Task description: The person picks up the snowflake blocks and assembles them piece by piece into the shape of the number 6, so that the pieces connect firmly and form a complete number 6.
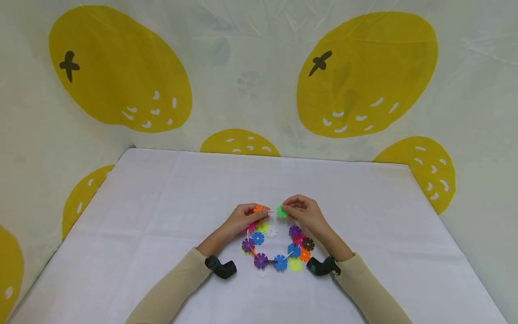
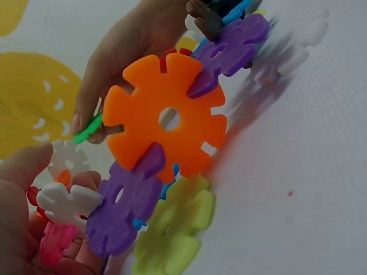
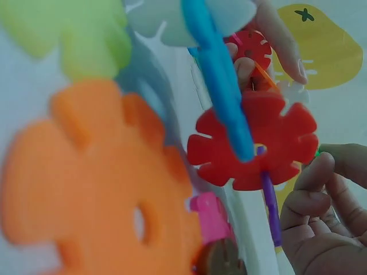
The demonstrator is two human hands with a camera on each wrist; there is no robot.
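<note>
My left hand [image 1: 243,219] grips one end of a chain of slotted plastic flower discs, around an orange disc [image 1: 259,208]. A white disc [image 2: 67,161] juts out past the left fingertips. Across a small gap, my right hand [image 1: 309,216] pinches a bright green disc [image 1: 281,211] between thumb and fingers. The chain curves toward the front through a purple disc [image 1: 261,261] and a blue disc [image 1: 280,263], then back to another purple disc [image 1: 294,231] below the right hand. A red disc [image 3: 252,140] hangs near my right hand in the right wrist view.
The chain's outer discs include a yellow-green one [image 1: 295,264], an orange one [image 1: 305,254] and a brown one [image 1: 308,244]. A white cloth [image 1: 162,189] covers the table. Behind it stands a pale sheet [image 1: 251,58] with yellow fruit prints. Black cameras [image 1: 221,267] sit on both wrists.
</note>
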